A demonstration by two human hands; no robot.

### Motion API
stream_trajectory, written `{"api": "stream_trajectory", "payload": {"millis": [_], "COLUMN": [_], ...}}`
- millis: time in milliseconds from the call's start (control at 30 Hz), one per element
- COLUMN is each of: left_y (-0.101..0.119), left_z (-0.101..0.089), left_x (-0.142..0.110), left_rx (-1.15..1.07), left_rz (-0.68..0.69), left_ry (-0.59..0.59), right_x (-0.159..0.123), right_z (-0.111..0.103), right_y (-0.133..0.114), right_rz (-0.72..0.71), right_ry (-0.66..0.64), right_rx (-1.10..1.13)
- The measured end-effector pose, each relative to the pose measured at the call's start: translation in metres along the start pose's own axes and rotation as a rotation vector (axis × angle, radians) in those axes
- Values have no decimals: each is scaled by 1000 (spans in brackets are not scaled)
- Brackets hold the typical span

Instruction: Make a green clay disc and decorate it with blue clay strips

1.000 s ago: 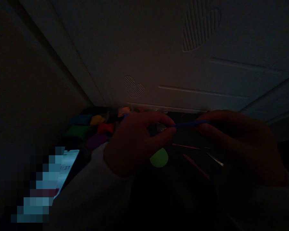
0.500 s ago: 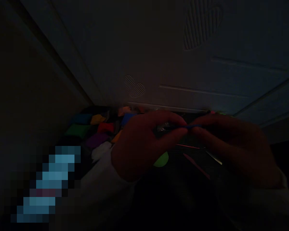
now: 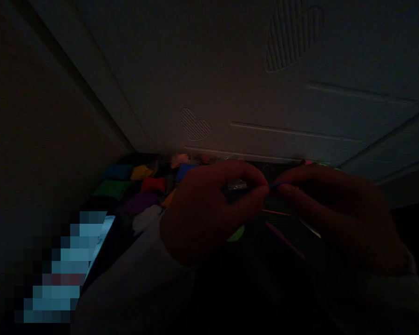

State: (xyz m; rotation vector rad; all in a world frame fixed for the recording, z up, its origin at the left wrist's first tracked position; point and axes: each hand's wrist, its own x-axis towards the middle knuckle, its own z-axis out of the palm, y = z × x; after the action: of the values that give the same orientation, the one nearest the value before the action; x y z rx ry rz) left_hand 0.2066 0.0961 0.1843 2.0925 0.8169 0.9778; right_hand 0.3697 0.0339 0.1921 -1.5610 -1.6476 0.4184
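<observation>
The scene is very dark. My left hand (image 3: 202, 209) and my right hand (image 3: 331, 209) meet in the middle of the view, fingertips pinched together. Between them is a thin blue strip (image 3: 275, 185), only a short bit showing. Both hands pinch it, the left from the left end and the right from the right end. A small shiny piece (image 3: 237, 185) shows just behind my left fingertips. Under my left hand peeks a light green blob (image 3: 236, 234). Both wrists wear pale sleeves.
Several coloured lumps (image 3: 141, 186) lie in packets at the back left on a dark surface. Thin pink sticks (image 3: 282, 237) and a metal tool (image 3: 309, 226) lie below my hands. A lit screen (image 3: 97, 242) glows at the left. A pale panelled door (image 3: 265, 93) with heart shapes rises behind.
My hands have drawn closer together, so less of the blue strip shows between them. My left hand now covers more of the green blob.
</observation>
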Motion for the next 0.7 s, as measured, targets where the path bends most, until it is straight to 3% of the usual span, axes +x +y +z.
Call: {"api": "stream_trajectory", "payload": {"millis": [700], "left_y": [0], "left_z": [3], "left_x": [1], "left_rx": [63], "left_rz": [87], "left_ry": [32], "right_x": [1], "right_z": [0], "right_y": [-2], "right_rz": [-4], "right_ry": [-47], "right_rx": [-5]}}
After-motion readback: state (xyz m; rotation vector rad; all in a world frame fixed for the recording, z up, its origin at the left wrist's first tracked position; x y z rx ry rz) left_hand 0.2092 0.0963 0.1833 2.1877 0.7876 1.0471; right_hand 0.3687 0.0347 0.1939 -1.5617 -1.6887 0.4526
